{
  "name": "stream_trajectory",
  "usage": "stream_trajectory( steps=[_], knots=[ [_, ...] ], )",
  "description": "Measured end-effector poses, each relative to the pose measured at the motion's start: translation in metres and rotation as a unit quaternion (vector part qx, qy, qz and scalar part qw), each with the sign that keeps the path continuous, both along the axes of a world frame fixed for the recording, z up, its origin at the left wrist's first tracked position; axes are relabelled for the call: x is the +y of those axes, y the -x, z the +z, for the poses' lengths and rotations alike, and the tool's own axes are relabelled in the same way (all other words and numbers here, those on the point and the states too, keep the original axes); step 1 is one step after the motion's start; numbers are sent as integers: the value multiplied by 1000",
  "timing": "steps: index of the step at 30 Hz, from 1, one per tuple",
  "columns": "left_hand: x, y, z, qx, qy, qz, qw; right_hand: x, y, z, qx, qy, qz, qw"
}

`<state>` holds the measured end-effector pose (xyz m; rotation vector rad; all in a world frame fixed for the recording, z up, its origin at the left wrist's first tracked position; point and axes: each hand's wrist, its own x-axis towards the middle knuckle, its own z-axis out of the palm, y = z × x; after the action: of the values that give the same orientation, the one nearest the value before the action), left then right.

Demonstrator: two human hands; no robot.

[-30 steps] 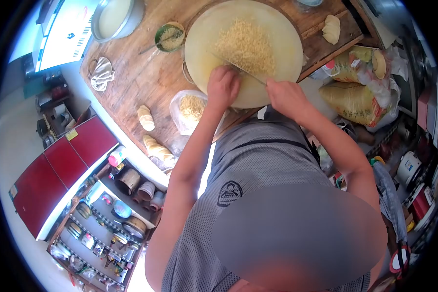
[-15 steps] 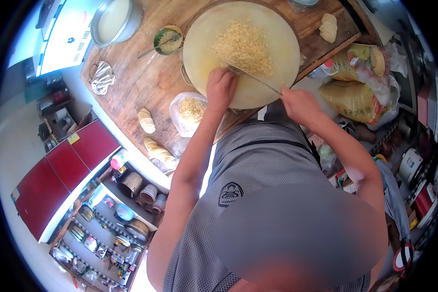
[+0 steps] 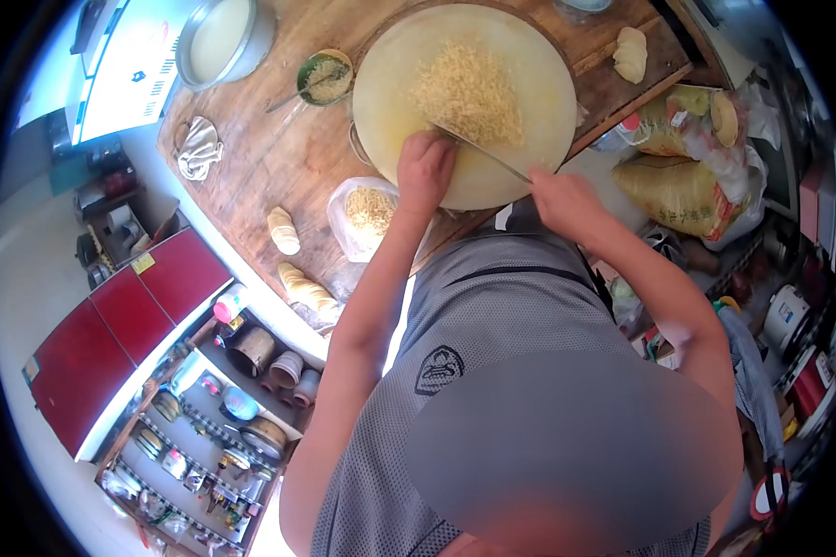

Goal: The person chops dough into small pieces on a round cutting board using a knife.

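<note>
My right hand is wrapped around the handle of a kitchen knife, whose blade lies low across a round cutting board. The blade points toward my left hand, which rests on the board with its fingers curled by the blade's front end. Whatever those fingers hold, if anything, is hidden. Just beyond the knife spreads a heap of finely chopped, pale yellow food. A clear plastic bag holding similar chopped bits sits beside my left forearm.
On the wooden table are a green bowl with a spoon, a metal pot of whitish content, a cloth and twisted pale dough-like pieces. Another such piece lies at right. Sacks stand beside the table.
My right hand and the knife handle have shifted slightly left relative to the board. My left hand stays by the blade's front end. The whole view has moved a little.
</note>
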<state>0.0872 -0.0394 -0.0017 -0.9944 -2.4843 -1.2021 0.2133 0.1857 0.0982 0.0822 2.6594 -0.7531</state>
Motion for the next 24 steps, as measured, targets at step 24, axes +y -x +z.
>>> stream_trajectory(
  steps=[24],
  knots=[
    [-5, -3, 8, -21, -13, -13, 1000, 9, -6, 11, 64, -15, -2, 998]
  ],
)
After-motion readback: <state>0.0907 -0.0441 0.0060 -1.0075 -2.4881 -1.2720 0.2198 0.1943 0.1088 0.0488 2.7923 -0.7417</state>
